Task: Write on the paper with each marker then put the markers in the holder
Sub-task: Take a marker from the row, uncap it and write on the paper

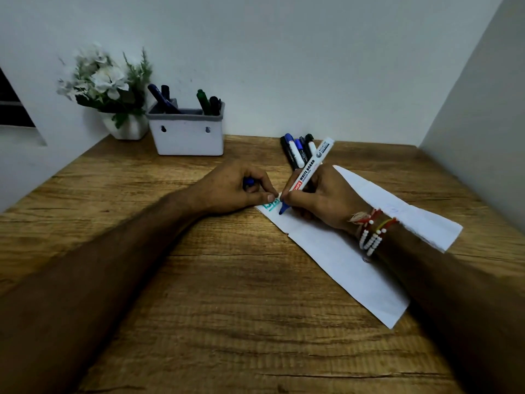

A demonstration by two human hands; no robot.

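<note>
A white sheet of paper (341,251) lies at an angle on the wooden table (227,294). My right hand (321,199) grips a white whiteboard marker (311,164) with its blue tip touching the paper's far left corner, beside green writing (268,206). My left hand (235,187) rests at that corner, thumb pressing the paper, fingers curled around a blue cap (249,182). Several loose markers (298,150) lie behind my right hand. The white holder (187,135) stands at the back with several markers in it.
A white pot of white flowers (108,89) stands left of the holder against the back wall. A wall closes the right side. Beaded bracelets sit on my right wrist (372,231).
</note>
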